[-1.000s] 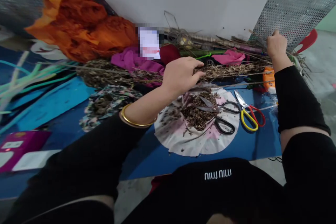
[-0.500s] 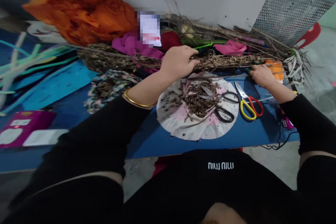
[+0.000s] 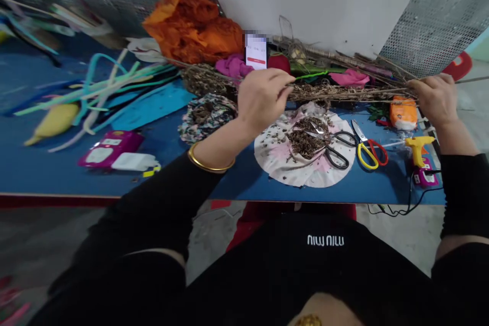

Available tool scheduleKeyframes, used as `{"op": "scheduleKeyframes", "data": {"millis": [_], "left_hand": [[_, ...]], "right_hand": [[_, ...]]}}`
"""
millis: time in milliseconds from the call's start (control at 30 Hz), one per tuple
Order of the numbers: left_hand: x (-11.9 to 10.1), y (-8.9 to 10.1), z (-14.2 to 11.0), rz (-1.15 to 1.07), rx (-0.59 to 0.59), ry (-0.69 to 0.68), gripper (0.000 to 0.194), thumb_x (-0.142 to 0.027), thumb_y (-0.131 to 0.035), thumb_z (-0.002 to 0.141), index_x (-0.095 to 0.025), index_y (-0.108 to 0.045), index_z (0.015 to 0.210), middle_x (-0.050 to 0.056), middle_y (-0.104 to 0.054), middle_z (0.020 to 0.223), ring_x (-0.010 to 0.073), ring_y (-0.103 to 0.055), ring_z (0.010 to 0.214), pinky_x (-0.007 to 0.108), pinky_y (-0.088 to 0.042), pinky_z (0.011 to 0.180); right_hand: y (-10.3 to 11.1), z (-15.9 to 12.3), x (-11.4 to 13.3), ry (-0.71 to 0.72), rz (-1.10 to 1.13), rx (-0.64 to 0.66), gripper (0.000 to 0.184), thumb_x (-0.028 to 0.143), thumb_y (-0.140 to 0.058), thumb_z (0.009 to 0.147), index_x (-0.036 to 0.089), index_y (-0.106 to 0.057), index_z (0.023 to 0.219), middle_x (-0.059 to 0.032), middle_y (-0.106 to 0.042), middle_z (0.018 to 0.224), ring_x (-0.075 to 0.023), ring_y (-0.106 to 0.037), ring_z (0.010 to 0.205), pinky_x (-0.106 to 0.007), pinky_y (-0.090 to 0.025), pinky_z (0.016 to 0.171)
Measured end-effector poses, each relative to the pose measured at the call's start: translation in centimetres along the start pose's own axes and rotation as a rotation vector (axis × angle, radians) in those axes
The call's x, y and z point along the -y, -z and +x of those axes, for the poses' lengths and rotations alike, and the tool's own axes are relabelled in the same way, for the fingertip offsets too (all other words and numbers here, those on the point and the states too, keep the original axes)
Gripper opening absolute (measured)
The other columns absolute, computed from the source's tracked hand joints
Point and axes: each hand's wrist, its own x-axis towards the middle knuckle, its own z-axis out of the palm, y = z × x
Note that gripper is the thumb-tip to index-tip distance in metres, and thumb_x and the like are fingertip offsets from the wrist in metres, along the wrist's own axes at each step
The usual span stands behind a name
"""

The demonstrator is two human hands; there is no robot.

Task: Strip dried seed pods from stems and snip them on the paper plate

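Observation:
My left hand (image 3: 263,97) is closed round a long bundle of dried twigs (image 3: 344,92) that stretches across the back of the blue table (image 3: 57,173). My right hand (image 3: 435,98) is closed on the bundle's thin stem ends at the right. Below the bundle lies a round white and pink cloth (image 3: 282,160) covered with dried plant bits. Black scissors (image 3: 336,153) rest on its right edge, and yellow and red scissors (image 3: 367,150) lie just beside them.
A yellow glue gun (image 3: 418,147) with a black cord stands at the table's right edge, by an orange packet (image 3: 403,113). Orange fabric (image 3: 191,28), pink cloth (image 3: 231,66), a phone (image 3: 255,51) and green strips (image 3: 107,86) crowd the back. A magenta box (image 3: 109,145) lies left. Perforated metal panels (image 3: 439,10) flank the wall.
My right hand dropped from the far twigs to the table, then rose and closed on the stem ends. The view swung left and back, showing more of the table.

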Motion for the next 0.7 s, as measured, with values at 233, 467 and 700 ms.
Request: {"op": "scheduleKeyframes", "data": {"millis": [233,467,700], "left_hand": [[-6.9,-3.0,-0.3,-0.002,0.229,-0.152,0.04,-0.035,-0.066,0.102,-0.014,-0.073,0.135,0.019,-0.075,0.134,0.0348,-0.069,0.127,0.051,-0.052,0.111],[-2.7,0.5,-2.0,-0.335,-0.375,0.179,0.045,-0.058,-0.051,0.11,-0.022,-0.077,0.103,0.009,-0.076,0.102,0.0242,-0.073,0.104,0.038,-0.054,0.097],[-1.4,-0.2,-6.3,-0.816,-0.174,0.747,0.05,-0.063,-0.076,0.092,-0.02,-0.068,0.068,0.004,-0.069,0.071,0.0142,-0.064,0.07,0.026,-0.048,0.067]], "right_hand": [[7.6,-1.3,6.8,0.274,-0.003,0.02,0.048,0.026,-0.035,0.114,0.024,-0.078,0.134,-0.0111,-0.08,0.11,-0.0192,-0.06,0.091,-0.036,-0.037,0.091],[9.2,-2.1,9.1,0.179,-0.042,0.079,0.042,0.026,-0.042,0.112,0.022,-0.077,0.134,-0.0098,-0.076,0.102,-0.0193,-0.057,0.083,-0.033,-0.035,0.079],[7.4,-3.5,8.4,0.114,0.021,0.015,0.041,0.032,-0.044,0.111,0.022,-0.08,0.129,-0.0125,-0.076,0.102,-0.0216,-0.06,0.087,-0.033,-0.038,0.08]]}}
